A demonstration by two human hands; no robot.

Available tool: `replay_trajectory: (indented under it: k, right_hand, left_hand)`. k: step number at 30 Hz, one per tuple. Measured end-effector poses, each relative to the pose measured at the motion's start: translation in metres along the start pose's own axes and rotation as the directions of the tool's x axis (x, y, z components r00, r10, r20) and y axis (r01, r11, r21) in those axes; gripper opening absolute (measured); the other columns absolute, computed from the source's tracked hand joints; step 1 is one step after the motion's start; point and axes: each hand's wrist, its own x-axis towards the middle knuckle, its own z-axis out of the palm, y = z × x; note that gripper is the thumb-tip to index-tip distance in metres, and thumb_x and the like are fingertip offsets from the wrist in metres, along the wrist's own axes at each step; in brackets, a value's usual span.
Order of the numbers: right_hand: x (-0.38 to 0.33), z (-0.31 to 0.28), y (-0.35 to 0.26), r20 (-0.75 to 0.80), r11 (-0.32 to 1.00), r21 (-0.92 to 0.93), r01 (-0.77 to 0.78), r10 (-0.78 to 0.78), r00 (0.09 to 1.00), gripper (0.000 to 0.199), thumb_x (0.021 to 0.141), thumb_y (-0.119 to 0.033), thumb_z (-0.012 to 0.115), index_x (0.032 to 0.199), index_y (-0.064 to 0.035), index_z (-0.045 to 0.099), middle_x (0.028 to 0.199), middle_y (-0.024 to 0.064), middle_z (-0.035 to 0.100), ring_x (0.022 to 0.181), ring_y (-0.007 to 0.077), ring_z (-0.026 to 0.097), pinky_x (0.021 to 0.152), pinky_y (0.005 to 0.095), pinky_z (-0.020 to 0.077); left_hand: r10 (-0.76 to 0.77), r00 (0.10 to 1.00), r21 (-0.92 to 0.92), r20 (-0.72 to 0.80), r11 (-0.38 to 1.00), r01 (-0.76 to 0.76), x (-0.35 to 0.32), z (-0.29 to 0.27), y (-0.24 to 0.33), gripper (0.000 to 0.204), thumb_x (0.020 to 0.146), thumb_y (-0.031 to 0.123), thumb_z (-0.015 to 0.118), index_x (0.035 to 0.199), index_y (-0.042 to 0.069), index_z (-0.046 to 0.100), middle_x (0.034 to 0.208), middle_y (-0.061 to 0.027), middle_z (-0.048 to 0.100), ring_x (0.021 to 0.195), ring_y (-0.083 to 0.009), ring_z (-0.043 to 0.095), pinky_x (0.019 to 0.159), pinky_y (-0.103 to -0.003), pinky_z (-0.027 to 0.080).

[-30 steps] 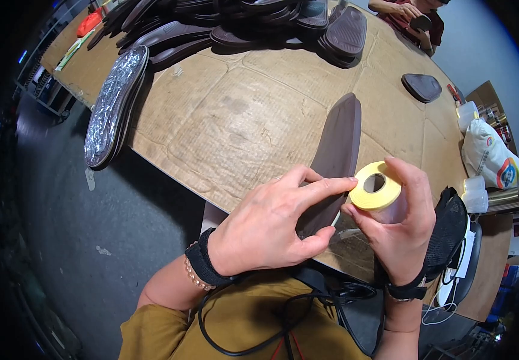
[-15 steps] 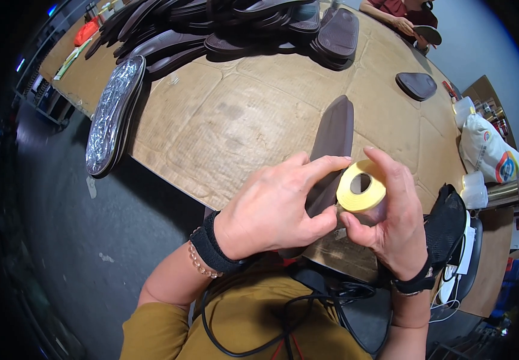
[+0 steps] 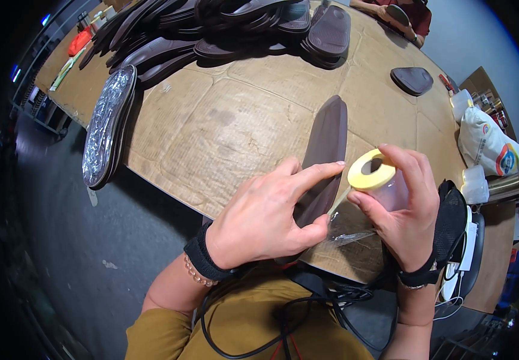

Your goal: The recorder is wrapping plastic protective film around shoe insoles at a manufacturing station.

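Note:
A dark brown shoe insole (image 3: 330, 133) points away from me near the table's front edge. My left hand (image 3: 259, 216) lies across its nearer part and holds it, index finger and thumb reaching over its right edge. My right hand (image 3: 412, 207) is closed around a roll of tape (image 3: 370, 171) with a yellowish side and a hollow core. A thin strip runs from the roll down to my left thumb, and a clear, shiny piece of film shows below it. Part of the insole is hidden under my left hand.
A big pile of dark insoles (image 3: 169, 48) covers the far left of the table (image 3: 229, 132). A stack with shiny clear wrapping (image 3: 109, 126) overhangs the left edge. Another insole (image 3: 412, 81) lies far right, near a white bag (image 3: 490, 141). A co-worker (image 3: 400, 15) handles an insole.
The roll has moved right, away from my left hand, and tilted, so the strip and clear film between them now show. My left hand has stayed about in place on the insole.

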Motion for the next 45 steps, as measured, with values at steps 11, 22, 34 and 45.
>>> replay_trajectory:
  k: [11, 22, 34, 45]
  right_hand:
    - [0.003, 0.011, -0.001, 0.008, 0.993, -0.076, -0.091, 0.092, 0.996, 0.059, 0.072, -0.019, 0.094, 0.124, -0.0079, 0.068, 0.104, 0.0154, 0.063, 0.089, 0.0354, 0.067, 0.076, 0.0427, 0.0556]
    - [0.001, 0.015, -0.004, 0.013, 0.987, -0.129, -0.099, 0.102, 0.995, 0.06, 0.072, -0.02, 0.092, 0.125, -0.009, 0.066, 0.107, 0.0145, 0.06, 0.093, 0.0354, 0.065, 0.079, 0.0446, 0.0543]
    - [0.005, 0.015, -0.004, 0.029, 0.98, -0.198, -0.022, 0.028, 0.999, 0.066, 0.077, -0.024, 0.087, 0.134, -0.0062, 0.061, 0.11, 0.0163, 0.064, 0.097, 0.0369, 0.064, 0.086, 0.0445, 0.0534]
    - [0.017, -0.008, 0.018, 0.162, 0.968, 0.235, -0.09, 0.052, 0.985, 0.068, 0.074, -0.025, 0.094, 0.132, -0.0023, 0.066, 0.118, 0.0194, 0.071, 0.105, 0.0375, 0.072, 0.089, 0.0419, 0.0579]
  left_hand:
    - [-0.004, 1.0, -0.01, 0.005, 1.0, 0.004, -0.001, 0.0, 0.0, 0.071, 0.08, 0.021, 0.075, 0.149, 0.02, 0.06, 0.096, -0.0105, 0.061, 0.077, -0.0221, 0.065, 0.074, -0.035, 0.058]
    - [0.118, 0.987, -0.039, -0.109, 0.992, -0.123, 0.006, 0.011, -0.006, 0.065, 0.08, 0.016, 0.073, 0.145, 0.013, 0.062, 0.117, -0.0181, 0.067, 0.107, -0.03, 0.069, 0.085, -0.037, 0.06]
    - [-0.034, 0.999, -0.027, -0.012, 0.999, 0.034, 0.022, 0.0, 0.008, 0.044, 0.087, 0.012, 0.072, 0.129, 0.005, 0.063, 0.121, -0.0142, 0.068, 0.112, -0.0288, 0.07, 0.087, -0.038, 0.062]
    - [-0.089, 0.995, -0.116, 0.034, 0.989, 0.092, 0.016, -0.004, 0.006, 0.049, 0.088, 0.012, 0.074, 0.136, 0.009, 0.062, 0.13, -0.0123, 0.065, 0.117, -0.0262, 0.068, 0.091, -0.036, 0.061]
